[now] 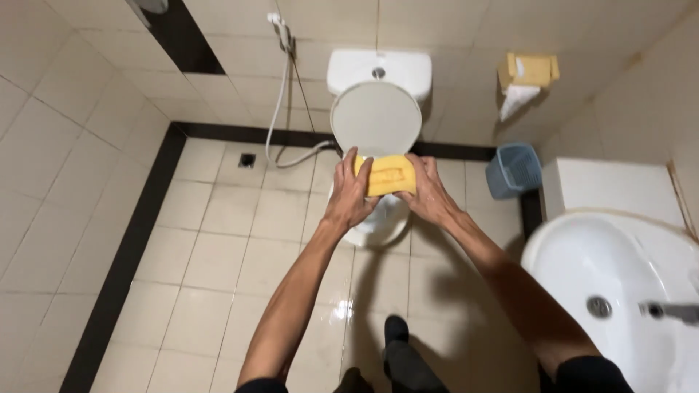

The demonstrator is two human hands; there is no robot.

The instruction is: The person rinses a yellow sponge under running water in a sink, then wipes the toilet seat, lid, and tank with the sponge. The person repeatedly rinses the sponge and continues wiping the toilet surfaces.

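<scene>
At the bottom edge, a dark-trousered leg with a black shoe point(397, 331) is standing on the glossy cream-tiled floor point(218, 247), and to the right a round white ceramic washbasin point(582, 269) with a metal drain is showing. Two bare forearms are reaching forward from dark sleeves. The left hand point(349, 196) is closing its fingers round the left end of a flat rectangular yellow sponge point(387, 175), thumb over the near face. The right hand point(429, 195) is gripping the right end in the same way — both hands are wrapping the sponge firmly, with little of it hidden. The sponge is being held level in the air, directly above the bowl of a white ceramic toilet point(376, 218), whose round lid point(376, 118) is standing raised against the white cistern point(378, 71). Left of the toilet, a white hose with a spray head point(280, 94) is hanging down the tiled wall. Farther right, a pale blue slatted plastic waste basket point(514, 170) is sitting on the floor — above it, a yellow wall-mounted tissue holder point(528, 73) is trailing white paper.
</scene>
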